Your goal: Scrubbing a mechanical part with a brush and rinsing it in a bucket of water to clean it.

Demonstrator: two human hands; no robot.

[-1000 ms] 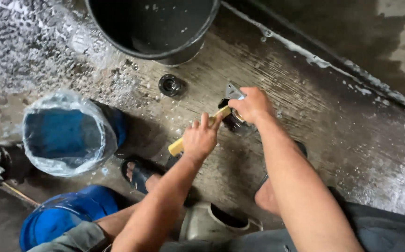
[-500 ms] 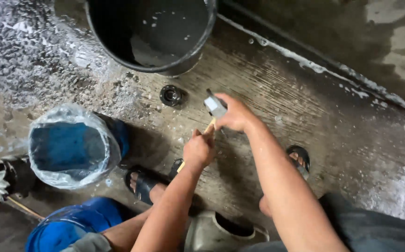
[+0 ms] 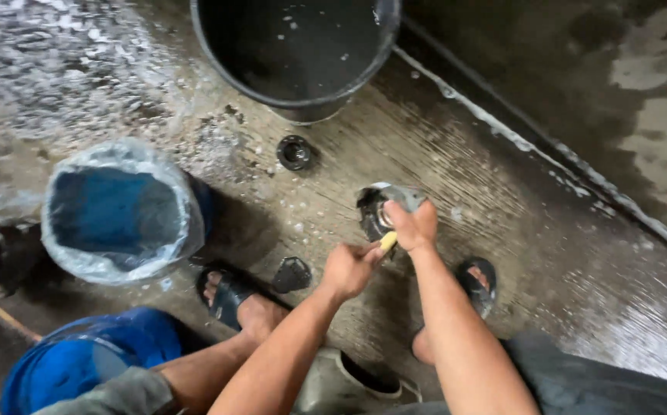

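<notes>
Far to the left of the fingers stood a blue bucket lined with a clear plastic bag [image 3: 122, 211], and below it, near the person's knee, the rim of a second blue container [image 3: 80, 365]. A black sandal [image 3: 230, 296] gripped the wet concrete floor [image 3: 549, 253], with a small dark flat piece [image 3: 293, 274] lying just left of the left hand. Up beyond the fingers sat a round floor drain [image 3: 296, 152] and, past that, a big black bucket [image 3: 295, 54].

The left hand [image 3: 349, 269] was clenched around the near end of a yellow-handled tool [image 3: 388, 241]; most of the handle was hidden in the fist. Half a second earlier that handle had shown longer and lay aslant between the two hands; now the hands had drawn close together, nearly touching. The right hand [image 3: 414, 224] grasped a small metal can [image 3: 379, 209], fingers curled over its far rim, tipping its dark open mouth toward the person. The can had come lower and nearer the floor than before, and the tool's tip seemed to sit at or inside the opening, though I couldn't see the tip itself. By my reckoning the work had shifted from positioning to digging or scraping inside the can. Off to the right, the other sandal [image 3: 478, 280] rested flat.
</notes>
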